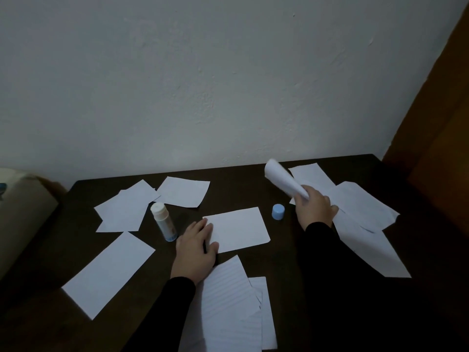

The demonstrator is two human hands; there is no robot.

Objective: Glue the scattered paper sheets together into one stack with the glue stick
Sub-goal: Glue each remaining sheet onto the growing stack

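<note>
Glue stick [164, 221] stood uncapped on the dark table [253, 181], tilted a bit, white tip up, blue band at the base. Label was too small and dim to read (we couldn't make out a brand). Its blue cap [278, 211] sat apart from it, on the far side of the centre sheet [237, 229], near our right hand.

Left hand [195, 247] lay flat, fingers straight, pressing the left edge of the centre sheet. Glue stick was just beside that hand, not touching as far as we could tell.

Right hand [314, 209] gripped a curled sheet [281, 180], fingers wrapped round its lower end, the paper lifted off the table and blurred.

Other sheets were scattered all round:
- two overlapping sheets [124, 209] at far left, behind the glue stick
- one sheet [184, 191] behind centre
- a long sheet [107, 273] near left, lying diagonal
- lined sheets [228, 308] overlapped at the near edge; faint ruling showed, no writing
- several overlapping sheets [363, 212] at right, partly under the right hand and sleeve

No writing was legible on any paper.

Both sleeves were black. A plain white wall [228, 72] ran behind the table, a brown wooden panel [439, 123] at right, and a pale rounded object [22, 212] at the left edge (we couldn't tell what it was).
</note>
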